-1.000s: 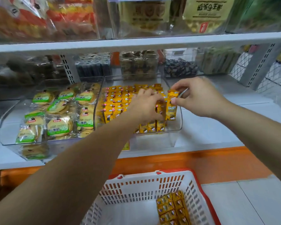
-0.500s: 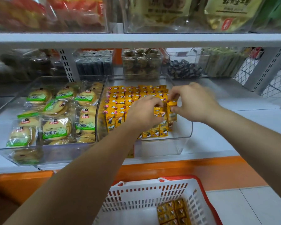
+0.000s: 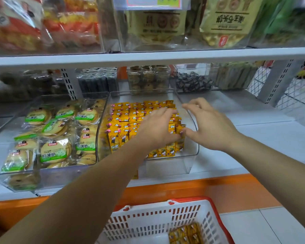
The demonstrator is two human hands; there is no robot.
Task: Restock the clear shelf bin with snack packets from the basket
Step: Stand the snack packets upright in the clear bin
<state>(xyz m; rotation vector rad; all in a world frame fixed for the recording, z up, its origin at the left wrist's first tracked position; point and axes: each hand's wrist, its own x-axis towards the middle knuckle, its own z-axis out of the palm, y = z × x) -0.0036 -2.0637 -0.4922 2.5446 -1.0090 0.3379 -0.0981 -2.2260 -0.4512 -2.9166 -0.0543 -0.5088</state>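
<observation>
A clear shelf bin (image 3: 192, 120) on the white middle shelf holds several rows of small yellow snack packets (image 3: 123, 118). My left hand (image 3: 155, 129) lies flat on top of the packets, its fingers straight and pointing right. My right hand (image 3: 206, 124) hovers at the bin's right side with spread fingers, its thumb touching the rightmost packets (image 3: 179, 131). Neither hand holds a packet. Below, a white basket with a red rim (image 3: 148, 221) holds more yellow packets (image 3: 185, 233) in its right corner.
To the left stands another clear bin (image 3: 48, 175) of round biscuits in green-labelled wrappers. Clear tubs of dark snacks (image 3: 192, 81) line the shelf's back. The upper shelf (image 3: 148, 58) carries large snack bags. An orange band (image 3: 201, 189) runs under the shelf edge.
My right hand has let go of the yellow packet it was pinching; the packet now stands in the bin. Both hands have opened and spread over the packets. The camera has moved closer.
</observation>
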